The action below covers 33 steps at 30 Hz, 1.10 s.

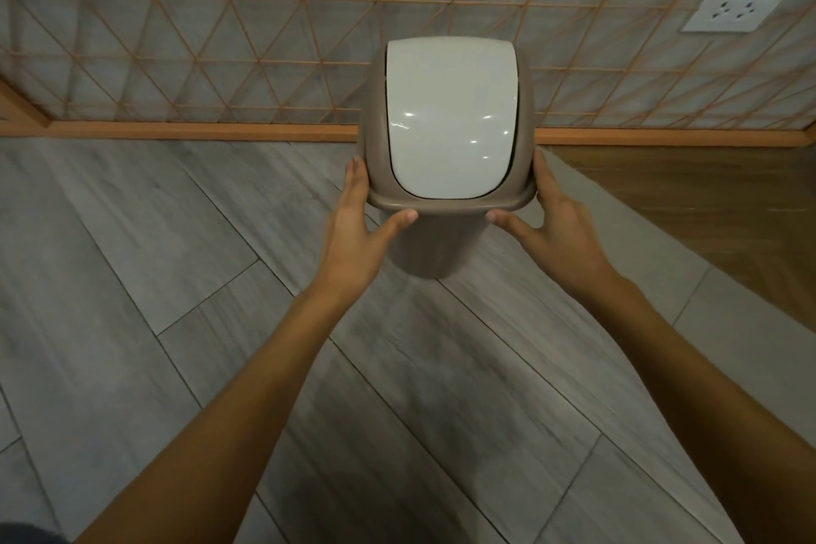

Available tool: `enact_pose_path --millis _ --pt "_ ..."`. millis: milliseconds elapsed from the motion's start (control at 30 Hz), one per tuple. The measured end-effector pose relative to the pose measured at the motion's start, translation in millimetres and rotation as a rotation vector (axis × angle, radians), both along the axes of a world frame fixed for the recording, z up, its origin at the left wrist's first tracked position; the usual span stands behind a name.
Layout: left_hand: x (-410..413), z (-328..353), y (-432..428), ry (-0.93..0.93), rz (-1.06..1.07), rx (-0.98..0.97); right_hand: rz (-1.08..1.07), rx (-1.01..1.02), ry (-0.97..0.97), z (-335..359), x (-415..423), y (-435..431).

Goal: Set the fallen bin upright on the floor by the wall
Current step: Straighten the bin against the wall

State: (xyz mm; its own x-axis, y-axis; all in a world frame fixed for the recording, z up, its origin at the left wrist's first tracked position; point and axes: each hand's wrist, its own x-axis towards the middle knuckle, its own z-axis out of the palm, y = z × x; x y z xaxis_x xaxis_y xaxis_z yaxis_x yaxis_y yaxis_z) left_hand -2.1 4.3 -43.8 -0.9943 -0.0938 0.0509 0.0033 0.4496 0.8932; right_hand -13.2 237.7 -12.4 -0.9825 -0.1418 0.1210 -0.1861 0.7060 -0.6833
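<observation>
A taupe plastic bin [435, 243] with a white swing lid [450, 115] stands upright on the grey floor, close to the wall. My left hand [357, 230] cups its left side under the rim, fingers along the side and thumb at the front. My right hand [547, 225] mirrors it on the right side. Both hands press against the bin's top collar. The bin's lower body is partly hidden under the wide lid.
Behind the bin runs a grey tiled wall [176, 35] with orange line pattern and an orange skirting [198, 130]. A white socket [735, 9] sits on the wall at upper right. A brown wooden floor patch [706, 199] lies to the right. Grey floor tiles [132, 278] spread leftward.
</observation>
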Motion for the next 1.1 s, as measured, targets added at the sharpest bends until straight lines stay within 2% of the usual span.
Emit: enact_pose_path --millis 367,800,1100 --pt "-62 0 -9 0.005 -0.020 -0.011 -0.012 -0.058 0.013 0 -59 -3" --pt "-118 4 -13 0.024 -0.027 -0.150 -0.029 -0.117 -0.011 -4 -111 -9" --pt "-131 8 -23 -0.021 -0.067 -0.103 -0.055 -0.125 -0.048 -2 -124 -14"
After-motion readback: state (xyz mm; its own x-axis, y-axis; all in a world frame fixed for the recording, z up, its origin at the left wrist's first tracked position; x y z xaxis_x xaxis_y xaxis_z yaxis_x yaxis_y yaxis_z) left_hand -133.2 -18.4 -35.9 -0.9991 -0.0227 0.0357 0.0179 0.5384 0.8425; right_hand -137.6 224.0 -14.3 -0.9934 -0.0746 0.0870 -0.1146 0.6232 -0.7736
